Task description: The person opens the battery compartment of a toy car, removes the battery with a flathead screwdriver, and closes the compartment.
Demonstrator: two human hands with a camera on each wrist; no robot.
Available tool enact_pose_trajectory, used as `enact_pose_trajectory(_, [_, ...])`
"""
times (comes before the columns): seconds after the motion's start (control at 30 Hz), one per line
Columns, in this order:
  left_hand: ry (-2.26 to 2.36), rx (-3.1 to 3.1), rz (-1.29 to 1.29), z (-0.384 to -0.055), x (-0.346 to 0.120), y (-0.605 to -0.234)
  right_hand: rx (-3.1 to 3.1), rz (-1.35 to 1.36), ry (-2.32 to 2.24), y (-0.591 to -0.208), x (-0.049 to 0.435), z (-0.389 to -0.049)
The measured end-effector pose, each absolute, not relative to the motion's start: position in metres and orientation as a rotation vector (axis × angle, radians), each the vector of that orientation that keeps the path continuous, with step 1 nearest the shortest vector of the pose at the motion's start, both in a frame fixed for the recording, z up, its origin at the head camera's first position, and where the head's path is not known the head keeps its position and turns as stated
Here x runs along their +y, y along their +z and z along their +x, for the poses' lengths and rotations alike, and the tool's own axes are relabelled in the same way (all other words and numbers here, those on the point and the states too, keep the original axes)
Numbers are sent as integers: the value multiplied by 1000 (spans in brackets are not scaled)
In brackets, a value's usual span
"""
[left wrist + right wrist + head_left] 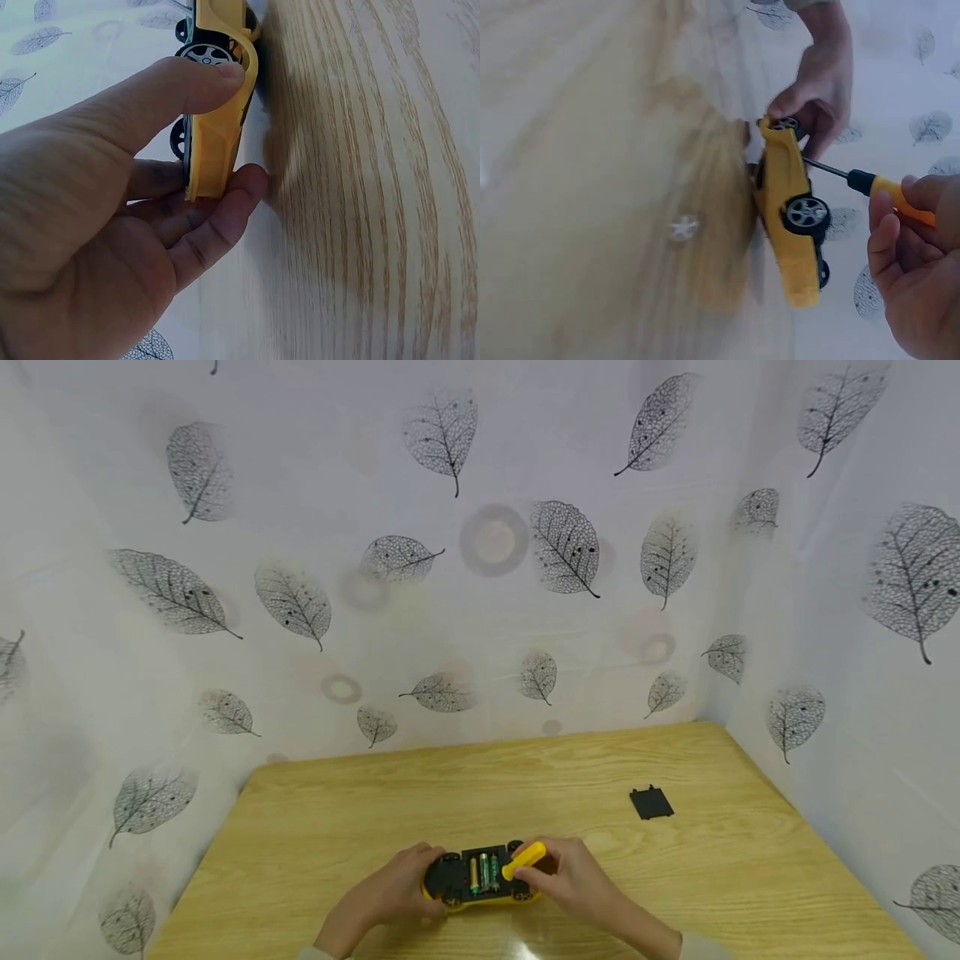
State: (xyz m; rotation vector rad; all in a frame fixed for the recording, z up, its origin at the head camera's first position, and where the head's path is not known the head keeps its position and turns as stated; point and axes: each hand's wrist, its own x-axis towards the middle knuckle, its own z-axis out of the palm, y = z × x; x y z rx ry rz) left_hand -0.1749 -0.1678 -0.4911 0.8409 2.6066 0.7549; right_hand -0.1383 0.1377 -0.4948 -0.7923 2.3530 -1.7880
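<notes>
A yellow toy car (pixel 442 878) lies upside down on the table, its black underside and wheels facing up. In the uncovered compartment sits a row of green and gold batteries (pixel 483 872). My left hand (pixel 396 888) grips one end of the car; in the left wrist view its thumb presses near a wheel (pixel 206 54) and the fingers curl round the end. My right hand (pixel 576 875) holds a screwdriver (pixel 529 857) by its yellow handle. In the right wrist view the metal shaft (pixel 826 168) reaches the underside; the car body (pixel 791 240) hides its tip.
A black square cover (pixel 651 802) with small tabs lies on the wooden table (pixel 360 810), behind and right of the car. A white curtain (pixel 480 627) with leaf prints hangs along the table's back and sides.
</notes>
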Motion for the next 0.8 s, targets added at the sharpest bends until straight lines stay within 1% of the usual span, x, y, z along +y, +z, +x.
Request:
enact_pose_trajectory(0.23, [745, 2614, 854, -175, -170, -491, 2484, -874, -1845, -505, 137, -121])
enact_pose_trajectory(0.47, [764, 2590, 863, -176, -169, -492, 2680, -1065, -1815, -521, 135, -109])
enact_pose_trajectory(0.8, [772, 2598, 836, -175, -169, -491, 2527, -885, -1828, -507, 138, -109])
